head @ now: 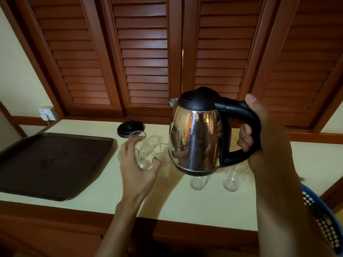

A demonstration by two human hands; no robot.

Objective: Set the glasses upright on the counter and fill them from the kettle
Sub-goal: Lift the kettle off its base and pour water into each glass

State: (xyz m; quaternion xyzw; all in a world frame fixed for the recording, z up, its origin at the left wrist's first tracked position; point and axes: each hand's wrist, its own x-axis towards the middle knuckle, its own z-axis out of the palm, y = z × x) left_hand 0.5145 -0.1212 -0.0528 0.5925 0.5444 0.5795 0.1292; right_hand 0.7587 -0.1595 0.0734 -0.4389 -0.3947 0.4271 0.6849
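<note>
Glasses (pixel 143 151) stand in a group on the pale counter (pixel 185 201) in the middle of the frame. They are clear and blurry, so counting them is hard. The shiny kettle (pixel 194 138) hangs in the air in front of some and hides their tops. The right hand (pixel 259 130) is wrapped round its black handle at middle right. The left hand (pixel 137 164) is curled round one glass at the left of the group. A dark tray (pixel 46 164) lies at lower left, cut off by the edge. A black kettle base (pixel 130 127) sits behind the glasses. A blue basket (pixel 323 219) peeks in at lower right.
</note>
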